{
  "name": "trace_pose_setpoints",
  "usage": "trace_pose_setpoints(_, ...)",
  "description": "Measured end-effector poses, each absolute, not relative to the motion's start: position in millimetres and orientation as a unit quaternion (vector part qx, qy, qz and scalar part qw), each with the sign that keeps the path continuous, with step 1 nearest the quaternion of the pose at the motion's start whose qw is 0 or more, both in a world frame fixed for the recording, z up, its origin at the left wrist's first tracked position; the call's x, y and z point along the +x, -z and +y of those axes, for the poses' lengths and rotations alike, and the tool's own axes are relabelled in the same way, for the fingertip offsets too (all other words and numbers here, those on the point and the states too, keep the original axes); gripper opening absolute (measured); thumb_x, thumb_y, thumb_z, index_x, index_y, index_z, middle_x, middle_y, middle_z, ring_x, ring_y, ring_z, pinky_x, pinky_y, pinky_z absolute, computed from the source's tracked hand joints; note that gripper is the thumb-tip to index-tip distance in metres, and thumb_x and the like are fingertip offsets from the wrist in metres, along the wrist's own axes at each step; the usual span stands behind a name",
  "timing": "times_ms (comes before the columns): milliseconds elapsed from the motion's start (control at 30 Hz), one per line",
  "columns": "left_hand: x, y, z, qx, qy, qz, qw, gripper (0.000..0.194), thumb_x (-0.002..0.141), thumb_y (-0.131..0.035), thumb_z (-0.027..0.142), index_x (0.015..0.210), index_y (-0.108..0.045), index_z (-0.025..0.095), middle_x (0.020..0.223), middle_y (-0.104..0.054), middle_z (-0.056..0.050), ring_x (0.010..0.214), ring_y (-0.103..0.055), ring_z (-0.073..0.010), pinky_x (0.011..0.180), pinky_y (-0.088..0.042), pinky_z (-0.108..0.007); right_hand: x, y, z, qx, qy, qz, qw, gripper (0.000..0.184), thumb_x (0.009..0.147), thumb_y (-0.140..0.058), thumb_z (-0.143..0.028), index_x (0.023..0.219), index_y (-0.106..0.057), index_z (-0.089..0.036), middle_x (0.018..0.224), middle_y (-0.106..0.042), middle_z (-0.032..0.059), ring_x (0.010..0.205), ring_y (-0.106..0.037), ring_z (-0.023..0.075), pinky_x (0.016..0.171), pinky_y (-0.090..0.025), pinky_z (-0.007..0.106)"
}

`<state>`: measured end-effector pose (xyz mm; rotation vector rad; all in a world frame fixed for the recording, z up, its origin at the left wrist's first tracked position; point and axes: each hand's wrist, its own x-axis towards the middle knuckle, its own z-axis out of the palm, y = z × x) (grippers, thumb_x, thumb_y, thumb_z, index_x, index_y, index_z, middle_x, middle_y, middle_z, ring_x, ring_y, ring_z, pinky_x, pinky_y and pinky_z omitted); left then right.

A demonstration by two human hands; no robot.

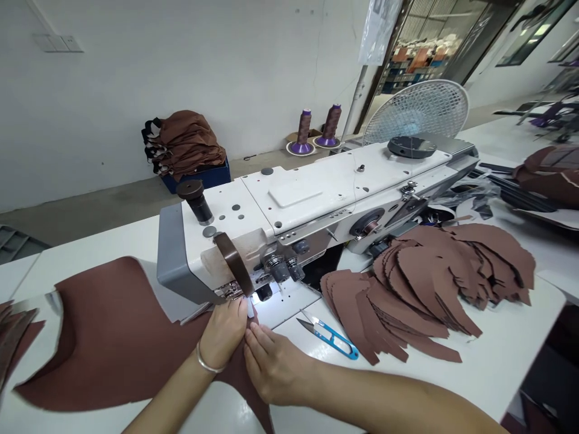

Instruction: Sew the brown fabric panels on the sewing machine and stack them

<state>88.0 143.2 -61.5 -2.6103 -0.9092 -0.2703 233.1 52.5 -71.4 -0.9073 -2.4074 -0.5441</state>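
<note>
A large brown leather-like sheet lies on the white table and runs under the needle end of a white sewing machine. Close to the lit presser foot, my left hand, with a bangle at the wrist, is closed with its fingertips on the sheet. Just to its right, my right hand has its fingers together on the sheet's narrow edge; its thumb is mostly hidden. The exact stitching point is covered by my left fingers. Blue-handled thread snips rest on the table right of my right hand.
Stacked brown cut pieces spread over the table at right. Behind the machine stand two brown thread cones and a white fan. A blue crate heaped with brown goods sits by the wall. More brown scraps lie at far left.
</note>
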Motion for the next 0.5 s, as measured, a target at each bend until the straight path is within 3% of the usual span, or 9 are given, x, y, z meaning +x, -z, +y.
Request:
trace_pose_setpoints(367,75,60,160,-0.936,0.046,-0.319,0.139,0.028,0.084,-0.039,0.005,0.099,-0.061,0.013,0.080,-0.066,-0.009,0.071,-0.064,-0.0222,0.062,-0.050,-0.032,227,72,71,-0.332,0.198,-0.892,0.233,0.026,0.084,-0.044,-0.008,0.098,-0.062,0.004,0.103,-0.065,0.0284,0.097,-0.065,0.0347,0.082,-0.052,0.050)
trace_pose_setpoints(500,74,54,167,-0.942,0.007,-0.311,0.124,0.023,0.086,-0.042,0.010,0.095,-0.063,0.014,0.076,-0.067,-0.010,0.065,-0.064,-0.0232,0.057,-0.049,-0.031,221,73,78,-0.348,0.200,-0.880,0.253,0.027,0.084,-0.042,-0.007,0.097,-0.063,0.004,0.101,-0.066,0.0267,0.098,-0.065,0.0345,0.084,-0.053,0.050)
